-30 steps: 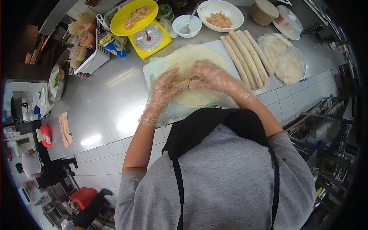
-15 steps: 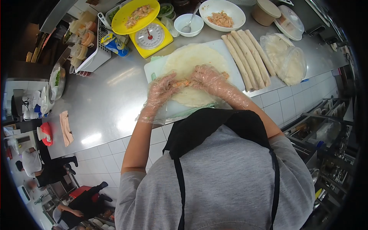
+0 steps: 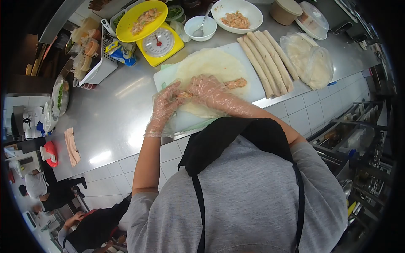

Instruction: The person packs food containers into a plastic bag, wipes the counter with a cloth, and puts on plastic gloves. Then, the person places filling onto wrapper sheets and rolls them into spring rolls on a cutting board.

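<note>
A large round, thin dough wrapper (image 3: 211, 63) lies flat on the white cutting board (image 3: 254, 90). Across it runs a strip of pinkish chopped filling (image 3: 236, 83). My left hand (image 3: 165, 103), in a clear plastic glove, has its fingers curled against the strip's left end. My gloved right hand (image 3: 207, 90) presses closed fingertips onto the filling just beside it, covering the strip's middle. Several long rolled wrappers (image 3: 270, 63) lie side by side right of the board. Beyond them rests a clear bag of flat wrappers (image 3: 310, 61).
A yellow plate of filling (image 3: 122, 31) sits on a yellow scale (image 3: 177, 44) behind the board. Nearby stand a small bowl with a spoon (image 3: 209, 36), a white bowl of filling (image 3: 255, 23) and a white basket (image 3: 99, 69). Two people (image 3: 90, 232) (image 3: 46, 185) work at lower left.
My right hand has moved left along the strip toward my left hand, uncovering the filling's right part. The view has shifted slightly. The nearer co-worker has moved at lower left.
</note>
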`<state>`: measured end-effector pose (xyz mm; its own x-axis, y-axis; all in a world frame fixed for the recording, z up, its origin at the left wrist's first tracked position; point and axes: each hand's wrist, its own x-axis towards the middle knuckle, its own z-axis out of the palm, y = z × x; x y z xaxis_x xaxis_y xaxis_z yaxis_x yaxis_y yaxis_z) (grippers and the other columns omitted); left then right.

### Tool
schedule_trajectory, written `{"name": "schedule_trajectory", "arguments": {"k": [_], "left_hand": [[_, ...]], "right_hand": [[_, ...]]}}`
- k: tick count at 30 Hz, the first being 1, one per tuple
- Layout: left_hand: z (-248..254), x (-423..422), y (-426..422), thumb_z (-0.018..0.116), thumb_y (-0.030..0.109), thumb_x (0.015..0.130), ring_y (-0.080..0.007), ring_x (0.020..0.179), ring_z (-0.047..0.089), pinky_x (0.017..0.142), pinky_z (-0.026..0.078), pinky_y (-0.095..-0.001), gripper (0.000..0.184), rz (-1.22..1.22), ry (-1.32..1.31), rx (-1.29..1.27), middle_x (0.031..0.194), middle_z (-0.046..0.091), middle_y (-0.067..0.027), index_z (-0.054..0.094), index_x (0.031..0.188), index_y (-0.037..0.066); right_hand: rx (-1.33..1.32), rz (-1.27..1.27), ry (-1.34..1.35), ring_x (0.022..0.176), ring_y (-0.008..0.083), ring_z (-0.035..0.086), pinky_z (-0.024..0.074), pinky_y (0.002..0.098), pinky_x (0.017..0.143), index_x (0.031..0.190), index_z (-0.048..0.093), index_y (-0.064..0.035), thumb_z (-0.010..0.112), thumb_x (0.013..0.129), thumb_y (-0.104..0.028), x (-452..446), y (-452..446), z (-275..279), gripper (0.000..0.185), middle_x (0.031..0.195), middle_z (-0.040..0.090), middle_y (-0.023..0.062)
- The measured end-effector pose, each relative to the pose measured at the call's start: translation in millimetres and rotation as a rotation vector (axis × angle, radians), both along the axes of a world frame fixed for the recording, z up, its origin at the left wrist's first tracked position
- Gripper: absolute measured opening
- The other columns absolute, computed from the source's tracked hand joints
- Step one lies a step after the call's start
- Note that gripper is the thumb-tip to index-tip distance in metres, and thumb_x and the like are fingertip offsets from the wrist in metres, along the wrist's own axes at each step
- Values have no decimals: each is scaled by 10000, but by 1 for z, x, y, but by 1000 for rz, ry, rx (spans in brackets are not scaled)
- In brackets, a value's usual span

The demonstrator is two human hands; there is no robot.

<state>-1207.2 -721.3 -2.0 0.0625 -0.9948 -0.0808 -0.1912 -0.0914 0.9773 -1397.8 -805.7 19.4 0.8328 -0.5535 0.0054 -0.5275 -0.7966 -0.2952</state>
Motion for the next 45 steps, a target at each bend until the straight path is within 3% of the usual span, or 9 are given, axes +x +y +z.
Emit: {"name": "schedule_trajectory", "arguments": {"k": [6,11,15,20,26,30,35,42,45], "left_hand": [[-1,0,3,771,8,675,-166,989,608,836,511,-289,646,17,-44,-53,1190,586,-100,516,1265,73],[23,-7,0,800,19,601,-213,1024,602,890,497,-315,760,-70,-554,-191,1203,578,-129,493,1289,120],[23,-8,-4,787,-3,616,-205,1099,567,899,494,-313,733,-84,-547,-51,1210,576,-124,498,1280,108],[25,-9,4,758,-25,655,-202,1118,560,887,493,-303,661,4,0,7,1157,604,-124,516,1260,88],[22,-12,-5,759,-3,685,-199,988,618,867,505,-315,599,-72,-481,-165,1166,602,-101,535,1236,66],[35,-21,-2,756,14,702,-182,921,623,832,516,-316,547,4,-332,-275,1091,634,-80,557,1209,66],[6,-13,-3,746,5,709,-163,873,620,809,519,-303,487,5,-63,-42,1062,613,-86,584,1165,55],[12,-30,-6,736,14,716,-179,849,623,815,511,-297,465,24,-129,-293,1012,608,-87,587,1155,56],[20,-28,-7,719,26,736,-183,813,614,799,505,-298,430,2,-366,-379,1005,610,-88,593,1145,60]], "right_hand": [[-16,-20,-144,1025,275,530,423,391,878,1006,611,-121,679,736,-249,-54,-15,-1,306,1031,564,82],[105,-110,-188,1028,290,521,416,400,898,1028,612,-103,675,747,-212,-117,-27,12,308,1036,561,102],[112,-146,-275,1039,306,506,396,405,926,1081,614,-93,668,755,-220,-140,-30,7,354,1034,566,114],[122,-164,-302,1063,321,487,381,417,962,1093,615,-92,690,746,-223,-145,-31,-4,378,1059,560,117],[2,-130,-289,978,278,531,399,402,888,987,651,-122,677,743,-264,-117,-25,17,283,1014,565,86],[-68,-33,-380,971,240,535,395,404,870,908,641,-166,678,731,-287,-88,-25,10,218,989,561,42],[-148,40,-274,988,234,505,371,411,874,892,638,-180,709,696,-221,-58,-21,-3,212,1005,550,0],[-5,77,-449,944,250,526,391,410,847,860,627,-136,691,724,-198,-55,-31,2,163,933,568,27],[15,48,-464,886,274,545,416,400,800,855,630,-119,679,736,-213,-70,-44,5,159,880,568,52]]}}
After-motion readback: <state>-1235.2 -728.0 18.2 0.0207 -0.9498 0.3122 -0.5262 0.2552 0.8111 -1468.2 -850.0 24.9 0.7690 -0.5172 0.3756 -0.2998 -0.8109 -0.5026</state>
